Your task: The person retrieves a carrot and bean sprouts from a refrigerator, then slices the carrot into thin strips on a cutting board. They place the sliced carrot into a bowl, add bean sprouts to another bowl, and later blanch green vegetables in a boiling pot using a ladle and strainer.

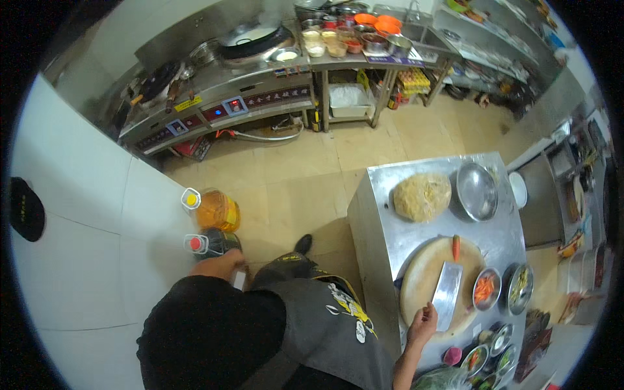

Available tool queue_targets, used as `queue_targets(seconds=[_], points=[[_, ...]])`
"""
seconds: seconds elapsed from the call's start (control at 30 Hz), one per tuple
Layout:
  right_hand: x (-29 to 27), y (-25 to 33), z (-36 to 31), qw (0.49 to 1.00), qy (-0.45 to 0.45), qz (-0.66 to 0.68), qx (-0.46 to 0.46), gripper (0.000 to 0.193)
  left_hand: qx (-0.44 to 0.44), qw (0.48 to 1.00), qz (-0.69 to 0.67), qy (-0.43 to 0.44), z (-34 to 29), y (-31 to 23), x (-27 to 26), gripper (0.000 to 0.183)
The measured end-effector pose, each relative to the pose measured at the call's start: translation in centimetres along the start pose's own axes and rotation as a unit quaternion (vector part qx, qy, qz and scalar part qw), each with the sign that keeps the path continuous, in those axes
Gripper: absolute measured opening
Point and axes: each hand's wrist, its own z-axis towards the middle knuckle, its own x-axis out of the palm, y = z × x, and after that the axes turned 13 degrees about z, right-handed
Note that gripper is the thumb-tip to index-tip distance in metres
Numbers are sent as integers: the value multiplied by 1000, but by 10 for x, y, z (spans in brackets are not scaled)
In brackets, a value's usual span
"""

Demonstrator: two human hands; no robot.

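Toward half past four on the dial, the right hand [422, 326] has its fingers bent and close together, their tips at the left edge of one cleaver blade [448, 292]; I cannot tell whether they press on the metal or grip anything. The blade lies flat at four o'clock on one round chopping board [416, 283], with one slim orange-brown piece [456, 248] in line with its upper end, handle or carrot being too small to tell.

At eight o'clock, the left hand [221, 265] is bent beside one dark jug [224, 241] with a red cap. One small white object [239, 280] shows just beside that hand; whether the fingers hold it, or how far apart they stand, I cannot tell. Toward nine o'clock stands one jug of golden liquid [219, 209] with a yellow cap, making two jugs by the wall.

On the steel table [383, 195], at three o'clock, sit one bulging pale-yellow bag [422, 197] and, right of it, one wide metal bowl [477, 190]. At four o'clock, just right of the board, one bowl of orange pieces [485, 290] stands beside one larger metal bowl [520, 290]. Toward five o'clock lies one pink round item [452, 355]
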Motion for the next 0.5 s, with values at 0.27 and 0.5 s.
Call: queue_targets(seconds=[0.27, 0.5], points=[[218, 120, 29, 959, 281, -21, -35, 28, -22, 946, -318, 63, 73, 67, -18, 27], [372, 209, 60, 894, 427, -113, -71, 30, -29, 909, -348, -227, 84, 160, -181, 27]])
